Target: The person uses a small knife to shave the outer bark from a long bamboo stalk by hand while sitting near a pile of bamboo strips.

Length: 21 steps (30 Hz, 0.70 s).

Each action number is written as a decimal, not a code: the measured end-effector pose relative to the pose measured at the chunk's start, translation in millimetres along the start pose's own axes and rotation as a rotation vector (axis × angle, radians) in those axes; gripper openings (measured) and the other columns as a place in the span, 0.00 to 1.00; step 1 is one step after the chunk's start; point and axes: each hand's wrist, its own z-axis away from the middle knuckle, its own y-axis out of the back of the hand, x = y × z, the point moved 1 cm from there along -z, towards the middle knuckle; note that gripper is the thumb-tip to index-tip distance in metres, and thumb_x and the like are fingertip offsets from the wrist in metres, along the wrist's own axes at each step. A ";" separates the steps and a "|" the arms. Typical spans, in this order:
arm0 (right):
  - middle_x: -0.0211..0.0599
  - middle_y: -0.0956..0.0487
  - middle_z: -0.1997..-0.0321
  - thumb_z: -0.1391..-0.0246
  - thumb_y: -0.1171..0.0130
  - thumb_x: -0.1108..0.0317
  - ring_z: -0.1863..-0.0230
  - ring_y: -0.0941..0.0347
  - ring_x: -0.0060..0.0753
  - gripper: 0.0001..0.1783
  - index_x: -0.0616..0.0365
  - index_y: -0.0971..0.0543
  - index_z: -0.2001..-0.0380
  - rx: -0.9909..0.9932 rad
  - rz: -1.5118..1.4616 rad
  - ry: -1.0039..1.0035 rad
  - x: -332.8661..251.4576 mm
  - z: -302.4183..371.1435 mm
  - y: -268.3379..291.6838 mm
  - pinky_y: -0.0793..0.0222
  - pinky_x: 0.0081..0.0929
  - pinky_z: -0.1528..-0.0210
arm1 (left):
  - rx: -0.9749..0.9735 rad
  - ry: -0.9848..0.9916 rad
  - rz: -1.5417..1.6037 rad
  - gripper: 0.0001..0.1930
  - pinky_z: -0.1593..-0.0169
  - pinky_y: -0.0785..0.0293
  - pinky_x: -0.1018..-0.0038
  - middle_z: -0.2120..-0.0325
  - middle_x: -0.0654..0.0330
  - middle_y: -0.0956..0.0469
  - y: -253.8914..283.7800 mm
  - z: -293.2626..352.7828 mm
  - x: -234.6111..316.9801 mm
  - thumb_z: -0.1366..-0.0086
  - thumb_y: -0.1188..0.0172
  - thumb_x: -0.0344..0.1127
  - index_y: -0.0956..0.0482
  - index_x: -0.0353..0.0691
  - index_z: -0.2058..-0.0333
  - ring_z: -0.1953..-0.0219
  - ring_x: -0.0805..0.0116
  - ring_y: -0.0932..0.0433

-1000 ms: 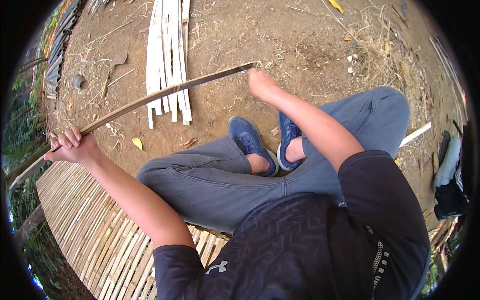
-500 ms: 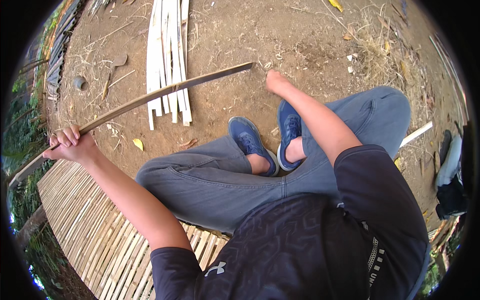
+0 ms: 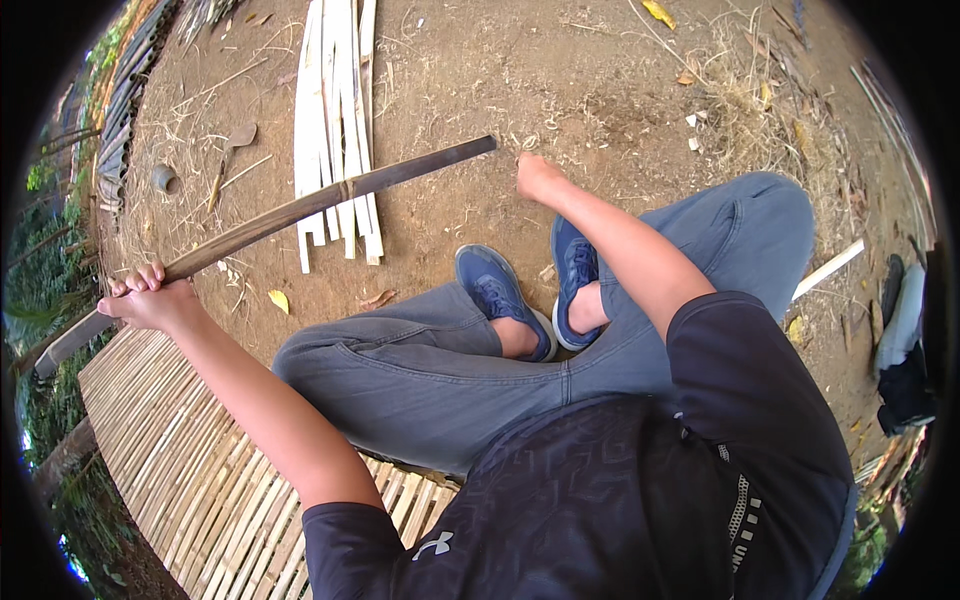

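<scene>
A long, dark-skinned bamboo strip (image 3: pixel 285 215) slants up across the view from lower left to its cut end near the middle. My left hand (image 3: pixel 150 300) is wrapped round it close to its lower left end, fingers over the top. My right hand (image 3: pixel 541 178) is closed in a fist just beyond the far end of the strip, a small gap away from it. Whatever the right fist holds, if anything, is hidden. Beneath the strip, several pale split bamboo slats (image 3: pixel 340 110) lie side by side on the ground.
To my left is a bamboo slat platform (image 3: pixel 190 430). A trowel-like tool (image 3: pixel 232 150) and a small round container (image 3: pixel 163 178) lie on the dirt at left. My blue shoes (image 3: pixel 497 290) are crossed in front. Dry grass and shavings (image 3: pixel 735 120) are scattered ahead at right.
The bamboo strip has rolled, showing more of its broad dark face, and its far end has dipped slightly nearer. My right fist has shifted a little left and nearer.
</scene>
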 end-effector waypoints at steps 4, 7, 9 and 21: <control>0.59 0.22 0.48 0.45 0.46 0.72 0.45 0.25 0.55 0.23 0.68 0.30 0.45 0.012 0.044 0.010 -54.2 16.0 -5.4 0.27 0.43 0.45 | -0.006 0.004 -0.041 0.27 0.85 0.46 0.79 0.90 0.69 0.44 6.3 1.7 -1.9 0.28 0.66 0.65 0.39 0.49 0.76 0.90 0.75 0.47; 0.59 0.23 0.46 0.45 0.46 0.74 0.45 0.25 0.54 0.19 0.68 0.25 0.50 -0.019 0.066 -0.029 0.3 -2.7 5.3 0.27 0.43 0.43 | -0.034 0.030 0.004 0.28 0.86 0.46 0.81 0.91 0.70 0.44 -4.3 -2.0 -1.1 0.28 0.66 0.66 0.39 0.50 0.76 0.91 0.76 0.47; 0.61 0.22 0.49 0.43 0.53 0.75 0.48 0.23 0.54 0.16 0.70 0.25 0.53 0.089 -0.055 0.032 -31.1 4.3 -5.9 0.26 0.44 0.45 | -0.068 0.066 0.064 0.28 0.87 0.47 0.82 0.91 0.70 0.44 -2.8 0.1 -2.7 0.28 0.67 0.65 0.39 0.50 0.77 0.91 0.77 0.47; 0.60 0.25 0.44 0.44 0.52 0.77 0.43 0.26 0.53 0.19 0.69 0.26 0.49 -0.003 0.008 -0.016 7.2 -10.8 5.2 0.29 0.43 0.41 | -0.180 0.075 0.071 0.33 0.90 0.47 0.83 0.94 0.71 0.41 20.2 -12.7 -6.8 0.32 0.70 0.71 0.34 0.51 0.81 0.93 0.78 0.44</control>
